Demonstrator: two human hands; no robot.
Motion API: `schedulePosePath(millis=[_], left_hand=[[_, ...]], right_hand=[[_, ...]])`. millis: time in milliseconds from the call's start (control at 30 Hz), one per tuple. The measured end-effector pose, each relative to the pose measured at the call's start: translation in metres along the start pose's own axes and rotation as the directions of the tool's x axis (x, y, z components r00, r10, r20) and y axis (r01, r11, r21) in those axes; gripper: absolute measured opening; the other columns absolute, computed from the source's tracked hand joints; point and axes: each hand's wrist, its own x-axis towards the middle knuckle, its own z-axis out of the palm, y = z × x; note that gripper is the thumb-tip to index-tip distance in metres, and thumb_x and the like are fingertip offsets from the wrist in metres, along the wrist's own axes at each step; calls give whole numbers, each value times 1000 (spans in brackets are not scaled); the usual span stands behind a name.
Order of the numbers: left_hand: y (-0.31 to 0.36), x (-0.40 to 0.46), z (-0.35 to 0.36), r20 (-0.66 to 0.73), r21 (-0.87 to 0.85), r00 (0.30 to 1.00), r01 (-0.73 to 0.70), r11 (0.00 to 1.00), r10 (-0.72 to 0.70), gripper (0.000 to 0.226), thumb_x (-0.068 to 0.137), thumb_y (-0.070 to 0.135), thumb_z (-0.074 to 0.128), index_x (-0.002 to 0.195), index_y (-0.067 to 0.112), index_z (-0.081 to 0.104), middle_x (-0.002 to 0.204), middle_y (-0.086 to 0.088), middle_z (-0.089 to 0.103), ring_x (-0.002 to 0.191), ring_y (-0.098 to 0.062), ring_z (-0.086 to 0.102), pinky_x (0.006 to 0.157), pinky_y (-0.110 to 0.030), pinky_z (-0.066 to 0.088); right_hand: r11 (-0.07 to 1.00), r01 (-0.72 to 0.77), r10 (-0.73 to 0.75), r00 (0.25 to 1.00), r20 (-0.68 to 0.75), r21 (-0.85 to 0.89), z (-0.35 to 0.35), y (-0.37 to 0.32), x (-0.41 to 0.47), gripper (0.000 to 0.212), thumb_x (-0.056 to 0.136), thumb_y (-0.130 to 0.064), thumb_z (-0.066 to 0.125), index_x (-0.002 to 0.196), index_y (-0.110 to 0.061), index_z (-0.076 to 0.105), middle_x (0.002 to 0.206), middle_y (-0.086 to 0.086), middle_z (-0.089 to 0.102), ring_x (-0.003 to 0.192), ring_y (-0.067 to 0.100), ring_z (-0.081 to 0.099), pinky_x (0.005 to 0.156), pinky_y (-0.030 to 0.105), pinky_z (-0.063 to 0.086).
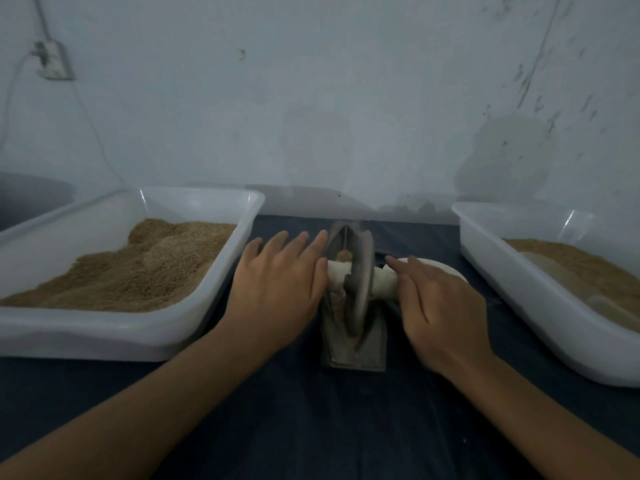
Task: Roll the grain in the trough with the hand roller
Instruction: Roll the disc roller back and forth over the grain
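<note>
— Rolling now? Where's the grain [341, 306]?
— In the trough [349, 344] on the tabletop [311, 427], under the hand roller [362, 282]. Each grip is released: left hand [277, 289] and right hand [443, 306] are pressing its handles flat-fingered.
— Next?
— Probably driving it lengthwise, evenly.

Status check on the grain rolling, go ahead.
Left hand and right hand flat on the roller handles, fingers straight. Wheel sits in trough over grain. Nothing in the way.

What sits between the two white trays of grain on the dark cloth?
In the head view, the metal trough with the roller wheel standing in it; left hand and right hand press its white handles.
</note>
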Motion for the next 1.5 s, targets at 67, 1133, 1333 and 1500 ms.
schedulePosePath(millis=[67,1133,1333,1500], left_hand=[[2,-3,-1,-14,-13,1000,6,1000,-6,60,108,42,14,160,26,40,157,2,51,147,-22,44,116,-50,36],[-14,-8,22,-96,-297,995,-3,955,-26,48,110,35,32,144,22,64,139,-1,68,135,-26,56,114,-49,40],[-14,53,43,123,106,992,26,994,-39,21,103,27,39,87,21,51,92,-1,68,76,-24,52,65,-36,42],[-18,86,61,181,48,974,128,991,-135,19,104,25,36,93,19,50,111,-8,66,99,-34,62,70,-40,42]], right_hand=[[1000,20,-20,1000,-5,14,-6,2,-5,46,105,-33,35,130,-22,71,118,-9,74,104,7,61,80,21,39],[984,107,-117,991,-65,-143,10,-5,16,44,105,-32,38,126,-17,74,125,1,74,125,22,65,106,42,50],[948,-35,61,995,75,-315,46,9,74,55,102,-41,19,57,-24,45,55,-5,49,50,21,49,50,25,15],[946,-110,153,981,122,-306,68,16,114,57,103,-41,30,54,-17,47,55,-1,43,56,25,45,52,31,19]])
